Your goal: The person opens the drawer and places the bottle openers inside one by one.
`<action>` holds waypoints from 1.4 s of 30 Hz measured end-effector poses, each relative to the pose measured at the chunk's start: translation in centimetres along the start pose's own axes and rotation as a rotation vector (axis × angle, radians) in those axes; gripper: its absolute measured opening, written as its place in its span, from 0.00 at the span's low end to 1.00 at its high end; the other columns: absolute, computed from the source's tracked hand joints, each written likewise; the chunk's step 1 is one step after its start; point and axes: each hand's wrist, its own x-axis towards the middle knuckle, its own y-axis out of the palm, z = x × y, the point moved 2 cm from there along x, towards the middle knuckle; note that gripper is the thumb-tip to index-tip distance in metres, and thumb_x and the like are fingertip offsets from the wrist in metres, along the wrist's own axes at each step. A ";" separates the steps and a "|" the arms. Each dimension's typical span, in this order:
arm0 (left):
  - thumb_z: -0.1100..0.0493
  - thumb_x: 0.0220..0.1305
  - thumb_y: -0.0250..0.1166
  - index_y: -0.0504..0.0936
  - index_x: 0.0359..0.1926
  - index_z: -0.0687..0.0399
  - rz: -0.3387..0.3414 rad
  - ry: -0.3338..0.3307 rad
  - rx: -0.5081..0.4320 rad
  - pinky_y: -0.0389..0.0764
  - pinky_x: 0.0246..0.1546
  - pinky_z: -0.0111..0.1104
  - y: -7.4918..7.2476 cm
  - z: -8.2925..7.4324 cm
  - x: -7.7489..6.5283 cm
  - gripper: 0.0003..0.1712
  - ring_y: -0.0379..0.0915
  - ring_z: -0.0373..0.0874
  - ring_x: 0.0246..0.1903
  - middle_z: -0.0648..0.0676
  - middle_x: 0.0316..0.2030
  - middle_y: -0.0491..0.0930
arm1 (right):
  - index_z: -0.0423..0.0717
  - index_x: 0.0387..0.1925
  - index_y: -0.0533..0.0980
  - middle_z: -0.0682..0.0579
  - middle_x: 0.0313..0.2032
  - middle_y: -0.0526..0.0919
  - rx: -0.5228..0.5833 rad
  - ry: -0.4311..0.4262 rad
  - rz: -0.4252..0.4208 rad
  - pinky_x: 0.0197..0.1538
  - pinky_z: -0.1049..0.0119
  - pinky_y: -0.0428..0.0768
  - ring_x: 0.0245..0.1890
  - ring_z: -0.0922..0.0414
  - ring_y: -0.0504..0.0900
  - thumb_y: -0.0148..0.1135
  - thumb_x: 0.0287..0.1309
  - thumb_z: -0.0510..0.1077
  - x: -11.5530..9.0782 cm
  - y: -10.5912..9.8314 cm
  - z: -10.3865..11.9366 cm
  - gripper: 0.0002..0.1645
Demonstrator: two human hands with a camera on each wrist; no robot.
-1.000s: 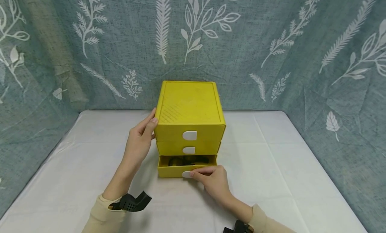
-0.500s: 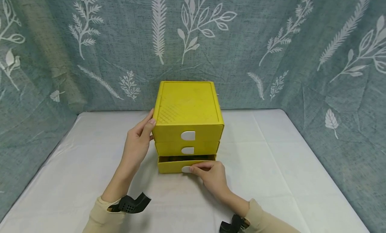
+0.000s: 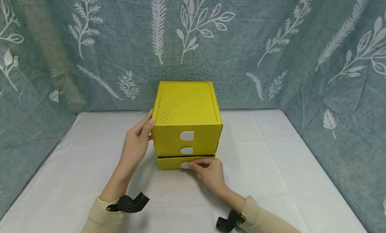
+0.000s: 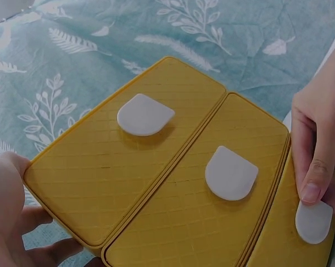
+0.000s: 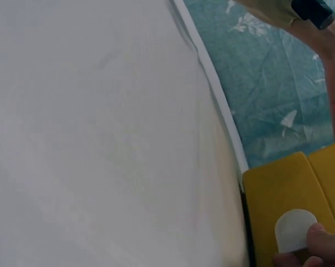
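Observation:
A yellow three-drawer storage box (image 3: 187,104) stands at the middle of the table. Each drawer front bears a white tab handle. My left hand (image 3: 137,139) rests against the box's left side, fingers along the wall and thumb near the top front corner. At the bottom drawer (image 3: 169,163), my right hand (image 3: 211,172) pinches the white handle (image 4: 314,222), its thumb on the tab. The right wrist view also shows the thumb at that handle (image 5: 295,229). A thin dark gap runs above the bottom drawer's front; its contents are hidden. The upper two drawers are closed.
White cloth covers the table (image 3: 259,179). A green-blue curtain (image 3: 126,42) with white leaf prints hangs behind and along both sides, the box standing near the back. Black wrist mounts (image 3: 129,203) sit over the beige sleeves.
My right hand has pushed the bottom drawer inward, narrowing its opening to a thin slit; the dark items inside have gone out of sight. My left hand has stayed on the box's side.

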 end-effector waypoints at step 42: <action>0.40 0.77 0.45 0.62 0.72 0.66 -0.040 0.305 0.625 0.43 0.64 0.64 -1.7 3.4 -2.4 0.38 0.51 0.69 0.66 0.69 0.69 0.57 | 0.39 0.51 0.81 0.43 0.53 0.80 -0.474 -0.196 -0.149 0.50 0.47 0.78 0.52 0.45 0.77 0.65 0.64 0.44 0.4 -12.8 4.0 0.17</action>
